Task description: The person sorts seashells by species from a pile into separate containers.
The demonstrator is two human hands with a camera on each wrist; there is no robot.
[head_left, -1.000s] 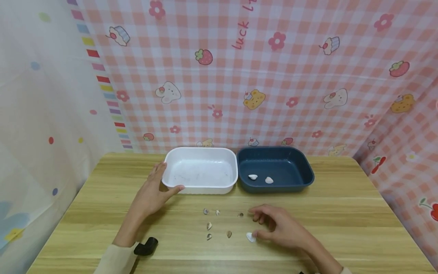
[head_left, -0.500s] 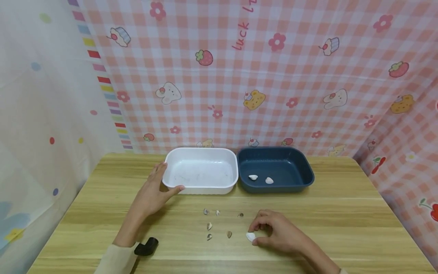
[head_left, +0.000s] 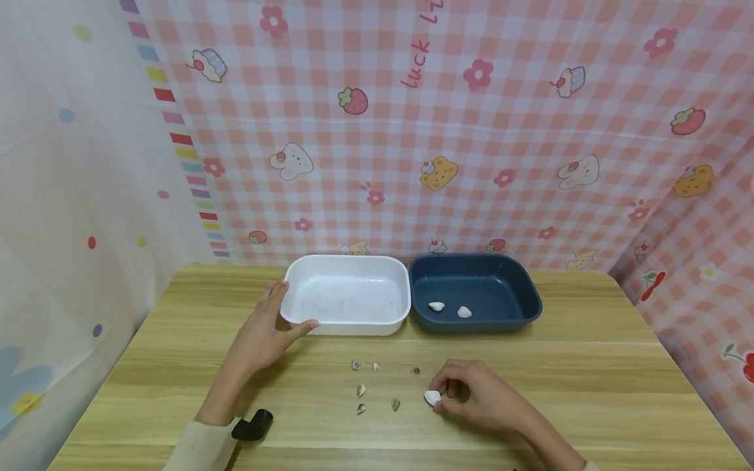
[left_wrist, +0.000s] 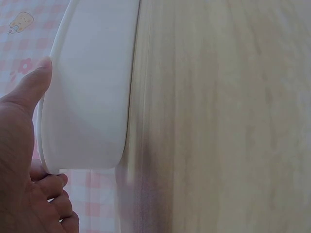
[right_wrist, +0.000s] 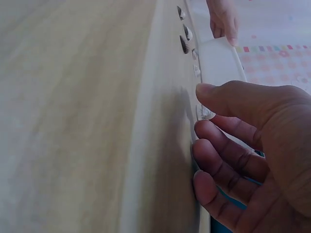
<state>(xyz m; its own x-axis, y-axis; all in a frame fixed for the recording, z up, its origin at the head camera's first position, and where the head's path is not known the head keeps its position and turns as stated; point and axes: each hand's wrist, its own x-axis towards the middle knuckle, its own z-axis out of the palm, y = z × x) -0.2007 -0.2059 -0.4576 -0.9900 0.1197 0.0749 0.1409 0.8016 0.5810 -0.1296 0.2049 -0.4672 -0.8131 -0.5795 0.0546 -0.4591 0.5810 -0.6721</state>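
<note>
My right hand (head_left: 480, 396) pinches a white seashell (head_left: 432, 397) between thumb and fingers, low over the wooden table. In the right wrist view, the ribbed seashell (right_wrist: 205, 112) shows between the thumb and index finger. At the front left corner of a white rectangular basin (head_left: 353, 297), my left hand (head_left: 262, 337) holds on, thumb at the front rim and fingers around the left side. Small brownish and grey shells (head_left: 395, 404), several in all, lie scattered left of the right hand. Two white shells (head_left: 464, 312) lie inside a dark blue basin (head_left: 471, 288).
Both basins stand side by side at the back of the wooden table (head_left: 559, 366), close to a pink checked cloth (head_left: 365, 150). A black angled piece (head_left: 253, 425) sits by the left sleeve cuff (head_left: 203, 445). A white dotted cloth (head_left: 88, 196) hangs at left.
My right hand has closed its thumb and fingers on the white seashell and shifted it slightly; the seashell now sits tilted in the pinch. The left hand stays on the white basin.
</note>
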